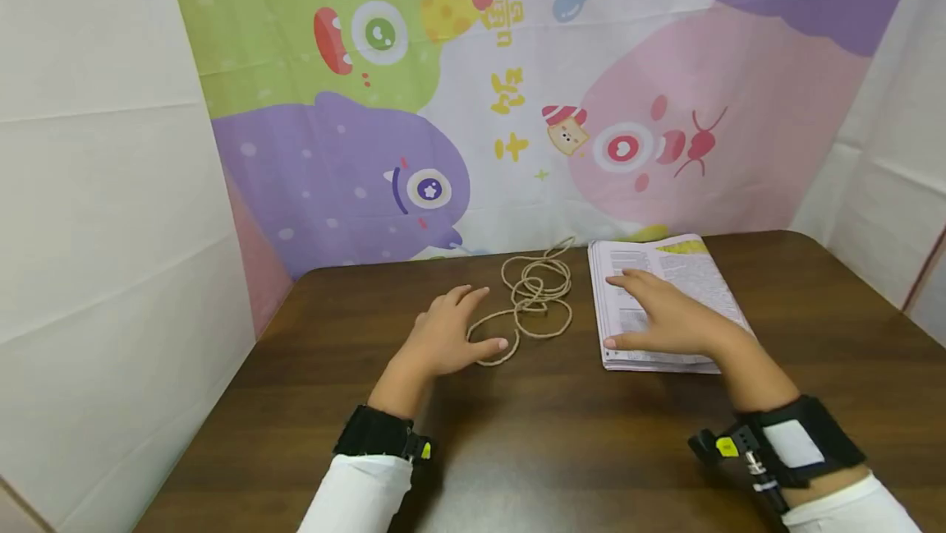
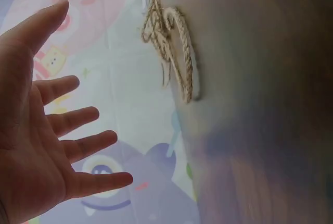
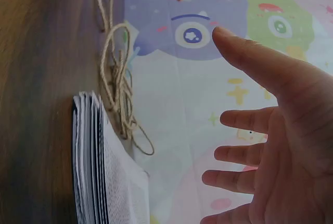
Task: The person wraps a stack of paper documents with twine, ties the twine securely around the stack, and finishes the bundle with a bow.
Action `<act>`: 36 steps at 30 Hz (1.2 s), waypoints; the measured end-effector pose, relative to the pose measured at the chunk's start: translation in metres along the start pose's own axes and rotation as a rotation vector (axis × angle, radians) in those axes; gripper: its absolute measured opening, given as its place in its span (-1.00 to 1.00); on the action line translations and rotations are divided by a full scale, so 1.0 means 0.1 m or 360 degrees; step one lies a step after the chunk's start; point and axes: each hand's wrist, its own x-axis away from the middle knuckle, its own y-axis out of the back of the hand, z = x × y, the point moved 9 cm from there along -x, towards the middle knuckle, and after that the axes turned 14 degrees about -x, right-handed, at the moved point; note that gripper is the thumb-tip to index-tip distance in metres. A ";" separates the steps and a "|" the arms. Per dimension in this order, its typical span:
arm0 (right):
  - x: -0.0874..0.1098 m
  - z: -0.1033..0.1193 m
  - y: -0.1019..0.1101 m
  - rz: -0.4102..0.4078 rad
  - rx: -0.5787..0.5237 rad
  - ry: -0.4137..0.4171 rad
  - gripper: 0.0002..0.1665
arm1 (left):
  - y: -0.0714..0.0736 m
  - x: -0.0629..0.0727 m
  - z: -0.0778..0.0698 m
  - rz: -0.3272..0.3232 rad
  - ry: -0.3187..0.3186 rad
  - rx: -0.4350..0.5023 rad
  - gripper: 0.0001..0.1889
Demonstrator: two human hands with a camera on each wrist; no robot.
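A loosely coiled tan rope (image 1: 538, 291) lies toward the back of the table, its loops spread on the wood. My left hand (image 1: 443, 336) hovers over the table just left of the rope, fingers spread and holding nothing. In the left wrist view the same hand (image 2: 36, 125) shows an empty palm, with the rope (image 2: 174, 47) beyond it. To the rope's right is a stack of folded newspapers (image 1: 665, 303). My right hand (image 1: 672, 319) is over that stack, thumb and fingers apart. The right wrist view shows this hand (image 3: 281, 130) empty, apart from the newspapers (image 3: 99, 161).
The dark brown wooden table (image 1: 502, 451) ends at the back against a hanging cloth (image 1: 502, 188) printed with cartoon monsters. White fabric walls (image 1: 111, 188) stand at left and right. Each wrist wears a black band (image 1: 377, 434) with a small camera.
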 end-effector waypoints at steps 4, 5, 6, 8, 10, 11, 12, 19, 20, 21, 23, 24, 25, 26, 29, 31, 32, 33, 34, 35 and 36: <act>-0.01 -0.02 -0.03 0.0011 0.0014 -0.0015 0.08 | -0.09 -0.24 -0.08 0.0038 -0.0042 -0.0022 -0.14; -0.01 -0.03 -0.03 0.0012 0.0019 -0.0020 0.08 | -0.12 -0.32 -0.11 0.0056 -0.0059 -0.0016 -0.16; 0.00 -0.04 -0.03 0.0013 0.0027 -0.0025 0.09 | -0.16 -0.41 -0.15 0.0076 -0.0082 -0.0012 -0.18; 0.02 -0.06 -0.03 0.0014 0.0034 -0.0046 0.10 | -0.26 -0.59 -0.24 0.0132 -0.0136 0.0002 -0.22; 0.04 -0.08 -0.02 0.0012 0.0037 -0.0064 0.10 | -0.37 -0.77 -0.34 0.0209 -0.0183 -0.0005 -0.24; 0.05 -0.08 -0.01 0.0010 0.0036 -0.0069 0.10 | -0.43 -0.85 -0.38 0.0251 -0.0194 -0.0019 -0.24; 0.06 -0.09 -0.01 0.0009 0.0034 -0.0072 0.09 | -0.48 -0.91 -0.41 0.0286 -0.0194 -0.0045 -0.24; 0.07 -0.14 0.04 -0.0001 0.0021 -0.0064 0.08 | -0.60 -1.21 -0.43 0.0353 0.0026 -0.0100 -0.24; 0.07 -0.15 0.04 -0.0002 0.0020 -0.0066 0.08 | -0.61 -1.23 -0.44 0.0366 0.0048 -0.0098 -0.25; 0.07 -0.16 0.05 -0.0003 0.0021 -0.0067 0.07 | -0.63 -1.25 -0.45 0.0382 0.0055 -0.0103 -0.25; 0.07 -0.16 0.05 0.0000 0.0018 -0.0063 0.07 | -0.68 -1.25 -0.48 0.0432 0.0049 -0.0124 -0.26; 0.07 -0.15 0.05 0.0002 0.0016 -0.0060 0.07 | -0.70 -1.25 -0.50 0.0460 0.0034 -0.0136 -0.28; 0.07 -0.15 0.05 0.0004 0.0014 -0.0059 0.07 | -0.73 -1.25 -0.51 0.0487 0.0018 -0.0157 -0.31; 0.07 -0.15 0.05 0.0006 0.0013 -0.0057 0.06 | -0.75 -1.24 -0.52 0.0511 -0.0007 -0.0184 -0.34; 0.08 -0.14 0.06 0.0018 0.0009 -0.0048 0.05 | -0.78 -1.23 -0.55 0.0523 -0.0077 -0.0255 -0.48; 0.08 -0.13 0.06 0.0023 0.0010 -0.0045 0.05 | -0.78 -1.22 -0.56 0.0496 -0.0130 -0.0305 -0.56; 0.09 -0.12 0.07 0.0025 0.0011 -0.0044 0.05 | -0.77 -1.21 -0.57 0.0480 -0.0159 -0.0324 -0.58; 0.09 -0.12 0.07 0.0025 0.0010 -0.0043 0.05 | -0.77 -1.20 -0.57 0.0464 -0.0189 -0.0338 -0.60; 0.09 -0.11 0.08 0.0027 0.0009 -0.0043 0.05 | -0.76 -1.18 -0.57 0.0454 -0.0216 -0.0348 -0.61; 0.10 -0.11 0.08 0.0028 0.0006 -0.0043 0.05 | -0.76 -1.16 -0.58 0.0449 -0.0240 -0.0351 -0.62; 0.11 -0.11 0.08 0.0028 0.0003 -0.0045 0.05 | -0.76 -1.13 -0.58 0.0444 -0.0269 -0.0354 -0.63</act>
